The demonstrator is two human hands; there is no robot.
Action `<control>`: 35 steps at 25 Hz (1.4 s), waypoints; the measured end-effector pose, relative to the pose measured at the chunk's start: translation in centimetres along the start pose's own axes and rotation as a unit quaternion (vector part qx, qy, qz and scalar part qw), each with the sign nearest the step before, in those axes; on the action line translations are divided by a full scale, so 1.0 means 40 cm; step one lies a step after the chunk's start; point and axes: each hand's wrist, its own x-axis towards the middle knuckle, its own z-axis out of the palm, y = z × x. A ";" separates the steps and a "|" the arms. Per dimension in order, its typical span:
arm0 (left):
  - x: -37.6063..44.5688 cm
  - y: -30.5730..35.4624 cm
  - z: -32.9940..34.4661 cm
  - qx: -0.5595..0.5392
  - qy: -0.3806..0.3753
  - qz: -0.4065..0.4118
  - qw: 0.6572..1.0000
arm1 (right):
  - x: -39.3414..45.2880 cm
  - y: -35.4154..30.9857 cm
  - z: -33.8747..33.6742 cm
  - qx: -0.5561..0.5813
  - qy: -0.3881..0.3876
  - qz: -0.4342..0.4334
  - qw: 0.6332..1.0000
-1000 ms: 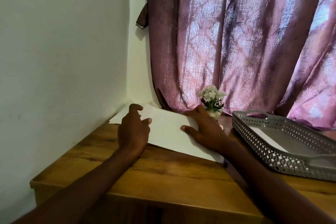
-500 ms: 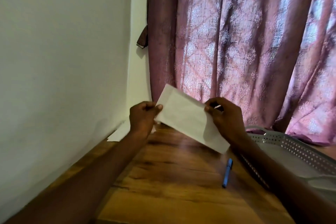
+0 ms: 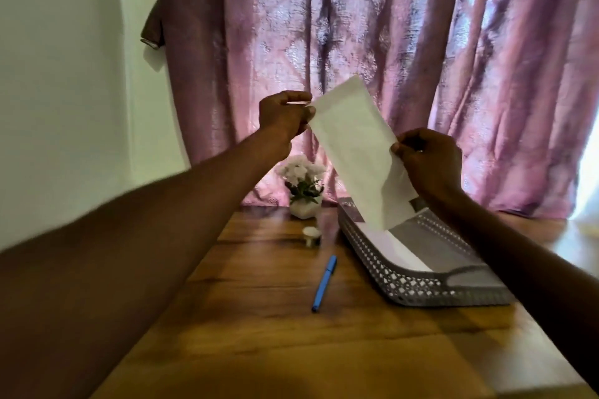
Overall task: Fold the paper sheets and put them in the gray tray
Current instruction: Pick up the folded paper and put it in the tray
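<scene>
A folded white paper sheet hangs in the air, tilted, above the far end of the gray tray. My left hand pinches its upper left edge. My right hand pinches its right edge lower down. The sheet's bottom corner dips just over the tray's back rim. Inside the perforated tray lies another white folded sheet. The tray sits on the wooden table to the right.
A blue pen lies on the table left of the tray. A small white pot of flowers and a small white knob-like object stand near the pink curtain. A white wall is at the left.
The sheet was lifted off the table by both hands, then carried right and higher over the tray. The view swung right, so the tray, pen and flowers now sit centrally.
</scene>
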 end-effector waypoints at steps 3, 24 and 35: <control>0.018 -0.093 0.106 0.044 0.005 -0.038 0.998 | 0.002 0.104 -0.046 -0.015 -0.039 0.063 0.997; -0.156 -0.409 0.170 0.373 -0.109 0.014 0.921 | -0.041 0.260 -0.022 -0.272 -0.448 0.252 0.814; -0.178 -0.404 0.158 0.340 -0.145 -0.053 0.928 | -0.053 0.201 0.048 -0.294 -0.476 0.330 0.760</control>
